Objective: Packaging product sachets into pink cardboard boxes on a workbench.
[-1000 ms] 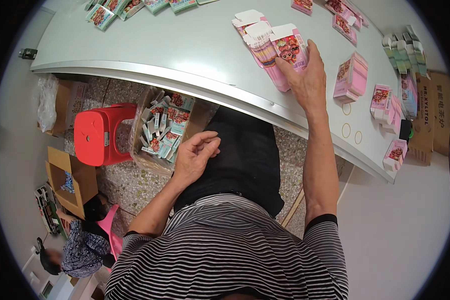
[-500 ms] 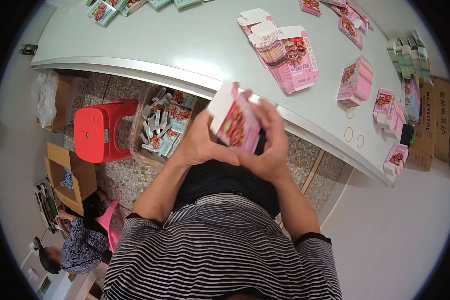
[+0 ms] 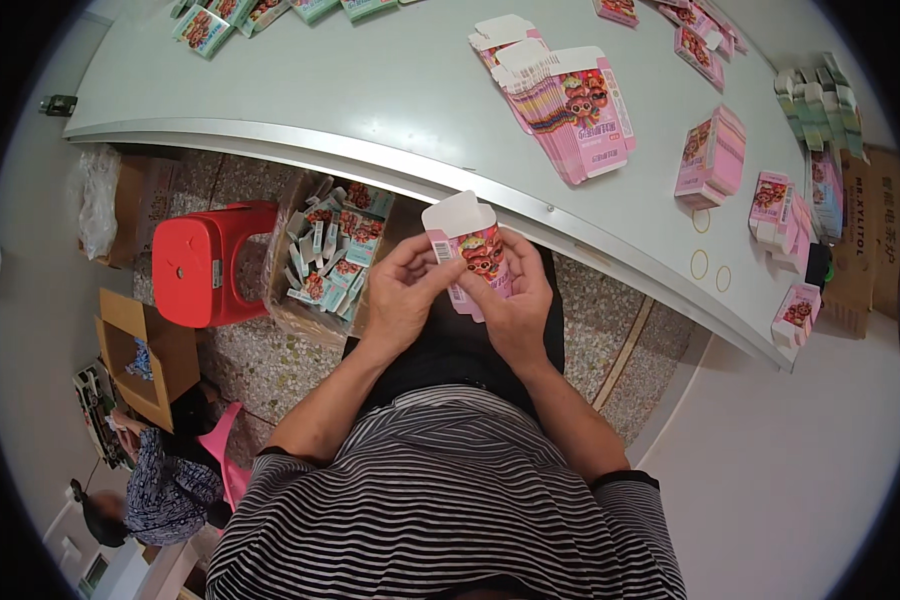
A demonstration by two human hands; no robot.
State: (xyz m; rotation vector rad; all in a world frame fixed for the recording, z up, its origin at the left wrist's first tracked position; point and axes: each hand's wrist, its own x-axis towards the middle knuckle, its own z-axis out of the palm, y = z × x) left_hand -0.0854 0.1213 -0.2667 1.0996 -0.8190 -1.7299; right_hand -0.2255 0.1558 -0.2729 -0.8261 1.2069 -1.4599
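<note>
A small pink folding carton with printed cartoon figures is between my hands, in front of the table edge and above my lap. Its white end flap stands up at the top. My left hand grips its left side, thumb across the front. On its right side, my right hand has its thumb pressed on the front and its fingers behind. Beyond them on the table lies a fanned stack of flat pink cartons. To its right sits a thick bundle of pink cartons.
Rubber bands and more pink cartons lie at the table's right. Green cartons are at the far left. Below the table edge stand a box of filled green cartons and a red stool. A person sits lower left.
The pink carton has come down and toward me, turning from tilted to nearly upright with its printed front facing me. Both hands moved with it and keep hold.
</note>
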